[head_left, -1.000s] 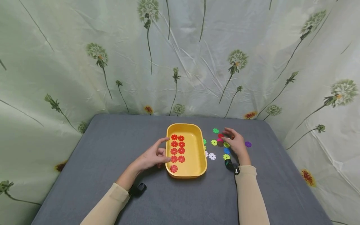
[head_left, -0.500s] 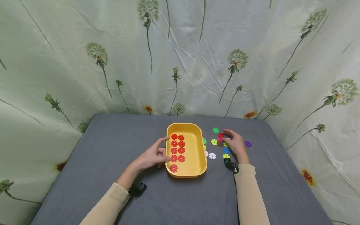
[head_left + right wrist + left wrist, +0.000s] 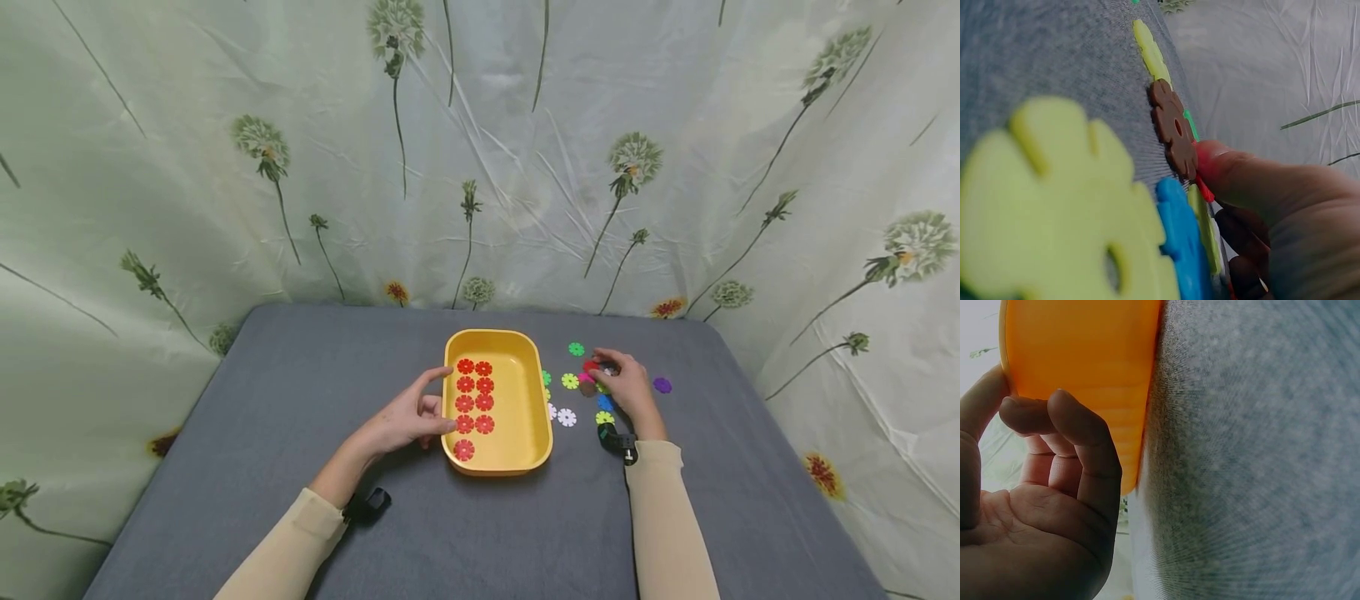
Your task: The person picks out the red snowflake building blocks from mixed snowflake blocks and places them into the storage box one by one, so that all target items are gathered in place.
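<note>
A yellow plastic tray [image 3: 517, 417] stands mid-table with several red snowflake discs [image 3: 465, 402] laid in two columns along its left side. My left hand [image 3: 401, 417] holds the tray's left rim. In the left wrist view, curled fingers [image 3: 1088, 434] lie against its orange-looking outer wall. Right of the tray, my right hand [image 3: 628, 385] pinches a red snowflake disc [image 3: 590, 366] among the loose pieces. Its thumb [image 3: 1219, 169] is on the red edge, close beside a brown disc [image 3: 1172, 128]; the other fingertips are partly hidden.
Loose discs lie around the right hand: green [image 3: 576, 349], yellow [image 3: 570, 381], pink [image 3: 585, 377], blue [image 3: 605, 402], white [image 3: 567, 417] and purple [image 3: 662, 385]. A grey cloth covers the table [image 3: 337, 358]. A flower-print curtain [image 3: 510, 167] hangs behind it.
My right hand has shifted slightly left and drawn its fingers in at the red disc, which has moved a little. The left hand and tray stay put.
</note>
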### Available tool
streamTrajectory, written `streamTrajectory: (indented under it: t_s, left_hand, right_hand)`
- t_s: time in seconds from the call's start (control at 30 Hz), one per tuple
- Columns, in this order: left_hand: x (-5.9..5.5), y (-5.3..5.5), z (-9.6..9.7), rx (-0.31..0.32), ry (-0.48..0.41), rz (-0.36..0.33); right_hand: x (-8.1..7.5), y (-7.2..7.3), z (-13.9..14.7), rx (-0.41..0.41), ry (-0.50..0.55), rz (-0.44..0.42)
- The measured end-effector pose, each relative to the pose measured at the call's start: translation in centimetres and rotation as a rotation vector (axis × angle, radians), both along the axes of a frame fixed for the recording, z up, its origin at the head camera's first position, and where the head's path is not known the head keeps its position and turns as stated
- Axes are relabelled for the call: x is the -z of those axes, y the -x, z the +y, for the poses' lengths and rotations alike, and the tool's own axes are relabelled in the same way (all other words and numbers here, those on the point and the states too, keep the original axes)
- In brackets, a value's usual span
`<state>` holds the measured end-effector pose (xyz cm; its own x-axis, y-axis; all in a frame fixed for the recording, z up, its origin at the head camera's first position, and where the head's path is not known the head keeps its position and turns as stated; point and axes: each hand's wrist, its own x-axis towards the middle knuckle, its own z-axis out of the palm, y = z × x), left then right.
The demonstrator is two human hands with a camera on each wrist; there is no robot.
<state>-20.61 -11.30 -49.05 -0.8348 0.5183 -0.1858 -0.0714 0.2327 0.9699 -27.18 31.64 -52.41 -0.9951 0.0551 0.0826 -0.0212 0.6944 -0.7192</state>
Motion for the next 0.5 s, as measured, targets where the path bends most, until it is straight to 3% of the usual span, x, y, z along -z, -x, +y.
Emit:
streamTrajectory:
  t_s: [0.5]
  left_hand:
    - [0.03, 0.06, 0.03, -0.006, 0.004, -0.006]
  right_hand:
    - [-0.20, -0.04, -0.02, -0.072, -0.098, -0.006]
